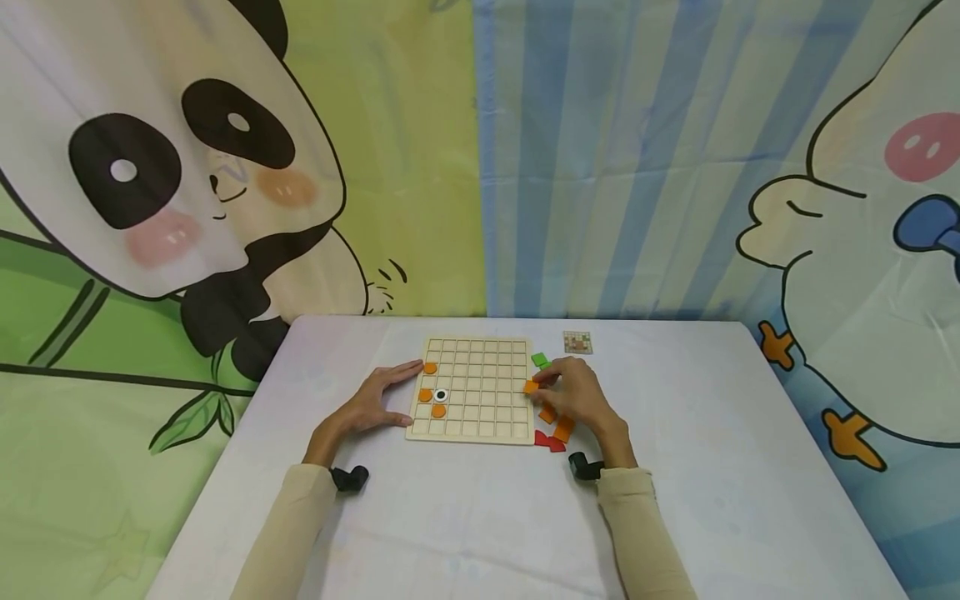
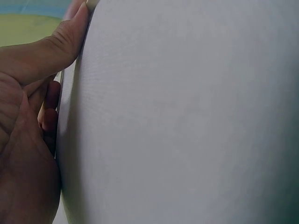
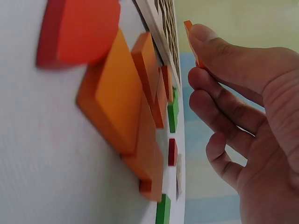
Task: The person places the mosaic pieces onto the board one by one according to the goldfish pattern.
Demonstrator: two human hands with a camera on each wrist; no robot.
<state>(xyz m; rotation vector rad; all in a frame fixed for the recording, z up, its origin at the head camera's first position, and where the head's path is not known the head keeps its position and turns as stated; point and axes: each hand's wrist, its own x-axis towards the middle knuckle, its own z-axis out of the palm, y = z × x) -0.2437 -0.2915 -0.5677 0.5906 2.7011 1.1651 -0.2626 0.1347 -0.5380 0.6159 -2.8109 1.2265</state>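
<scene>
A pale wooden grid board [image 1: 487, 400] lies on the white table. My left hand [image 1: 371, 400] rests at its left edge, thumb and fingers spread and fairly straight, touching the side. In the left wrist view the thumb [image 2: 70, 32] lies along that edge. My right hand [image 1: 576, 392] pinches a thin orange tile [image 1: 531, 387] between thumb and fingers over the board's right edge; the right wrist view shows this tile [image 3: 188, 29] edge-on, raised off the table. Orange round pieces [image 1: 438, 411] and a white piece with a black ring [image 1: 441, 396] sit on the board's left part.
Right of the board lie loose orange tiles [image 1: 564, 429], red pieces [image 1: 551, 442] and green pieces [image 1: 540, 360], some stacked or overlapping. A small patterned card [image 1: 577, 342] lies beyond them. Printed curtains [image 1: 555, 167] hang behind the table.
</scene>
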